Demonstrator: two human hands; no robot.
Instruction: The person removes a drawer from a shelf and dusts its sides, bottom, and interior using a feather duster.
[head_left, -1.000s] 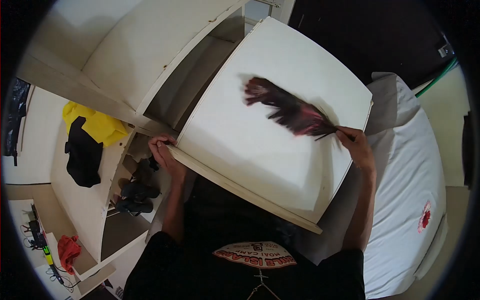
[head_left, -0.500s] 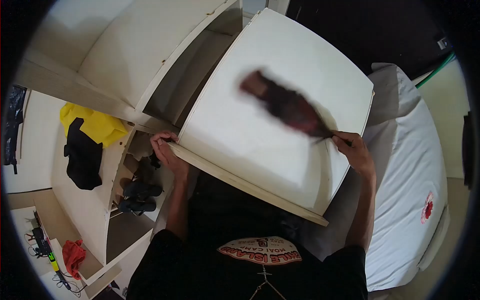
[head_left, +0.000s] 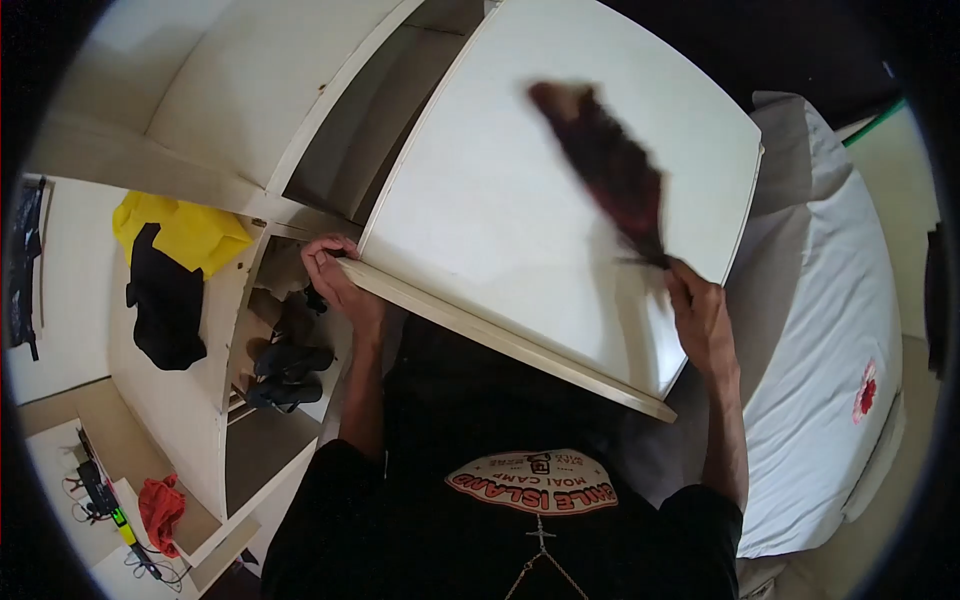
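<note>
In the head view, my right hand (head_left: 705, 310) pinches the narrow end of a dark red and brown cloth (head_left: 615, 175). The cloth is smeared by motion, with a lighter tan tip at its far end. It stretches over a broad white panel (head_left: 450, 180) with a pale front edge strip (head_left: 520, 345); I cannot tell whether it touches the surface. My left hand (head_left: 340, 275) is closed around the left corner of that strip, its fingertips partly hidden.
Left stands an open pale cabinet (head_left: 240, 330) with dark shoes (head_left: 290, 375) inside. A yellow cloth (head_left: 175, 230) and a black garment (head_left: 165, 300) lie beyond it, a red cloth (head_left: 160, 512) lower down. A bed with a white sheet (head_left: 820, 390) flanks the right.
The cloth has swung to a steeper angle, its far end now higher and farther right. My right hand has turned slightly. My left hand still grips the corner, and the view has shifted a little.
</note>
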